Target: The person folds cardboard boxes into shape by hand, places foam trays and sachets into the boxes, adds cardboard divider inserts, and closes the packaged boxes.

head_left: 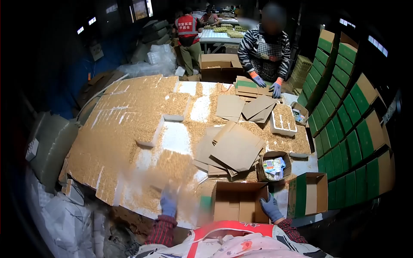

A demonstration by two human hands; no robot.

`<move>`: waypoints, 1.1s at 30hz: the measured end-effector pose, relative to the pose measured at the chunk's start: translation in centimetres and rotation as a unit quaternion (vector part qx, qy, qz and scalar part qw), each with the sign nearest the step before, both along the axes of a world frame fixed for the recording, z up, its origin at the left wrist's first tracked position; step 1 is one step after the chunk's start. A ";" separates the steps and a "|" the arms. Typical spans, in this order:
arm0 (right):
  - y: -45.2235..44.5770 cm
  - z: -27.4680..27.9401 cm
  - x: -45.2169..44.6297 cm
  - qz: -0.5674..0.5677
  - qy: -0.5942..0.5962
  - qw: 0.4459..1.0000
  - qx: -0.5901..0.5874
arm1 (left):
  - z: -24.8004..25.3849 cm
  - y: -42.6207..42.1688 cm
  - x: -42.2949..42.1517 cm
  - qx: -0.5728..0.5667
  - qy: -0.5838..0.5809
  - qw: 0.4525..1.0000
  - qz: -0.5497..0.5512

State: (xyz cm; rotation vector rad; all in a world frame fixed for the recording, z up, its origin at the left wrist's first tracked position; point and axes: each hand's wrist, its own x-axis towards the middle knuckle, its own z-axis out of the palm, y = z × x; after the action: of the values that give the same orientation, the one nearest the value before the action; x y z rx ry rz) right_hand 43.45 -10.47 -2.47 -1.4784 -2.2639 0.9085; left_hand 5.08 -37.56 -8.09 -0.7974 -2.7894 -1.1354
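Observation:
An open cardboard box (239, 189) stands in front of me at the table's near edge, its inside bare brown cardboard. My right hand (271, 208), in a blue-grey glove, grips the box's right wall. To the left of the box, my left hand (168, 204) is gloved too and hovers over the near edge. Motion smears its fingers and a tan shape beside them, so I cannot make out whether it holds anything. Beyond it lie white foam trays covered with wood shavings (174, 163). Flat cardboard sheets (238, 146) are piled behind the box.
A small box of printed cards (274, 167) and another open green-and-brown box (316, 193) sit to the right. Green cartons (344, 103) are stacked along the right side. Across the table a person (269, 47) in gloves handles flat cardboard. Plastic-wrapped bundles (53, 146) flank the left.

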 end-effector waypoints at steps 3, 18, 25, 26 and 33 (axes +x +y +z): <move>-0.3 0.5 -0.5 0.013 0.007 1.000 -0.003 | -1.9 -3.8 2.3 0.292 -0.151 0.924 0.197; -1.0 0.6 -0.7 0.008 0.029 0.998 -0.058 | -8.1 -4.6 -1.6 0.441 -0.498 0.694 0.275; -1.3 0.2 -0.8 0.006 0.038 0.999 -0.038 | -0.1 1.1 1.2 0.415 -0.615 0.664 0.089; -1.2 0.5 -0.9 0.009 0.048 0.998 -0.045 | -2.1 1.6 0.5 0.412 -0.605 0.673 0.106; -0.9 2.1 -1.3 0.007 0.027 0.996 -0.089 | 9.7 0.8 2.8 0.517 -0.586 0.623 0.032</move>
State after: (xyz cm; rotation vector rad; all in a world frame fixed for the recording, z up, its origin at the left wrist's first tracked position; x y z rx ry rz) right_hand 42.13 -11.34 -0.35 -1.4923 -2.2063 1.1674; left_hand 7.89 -36.76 1.63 0.3766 -1.6220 -3.5325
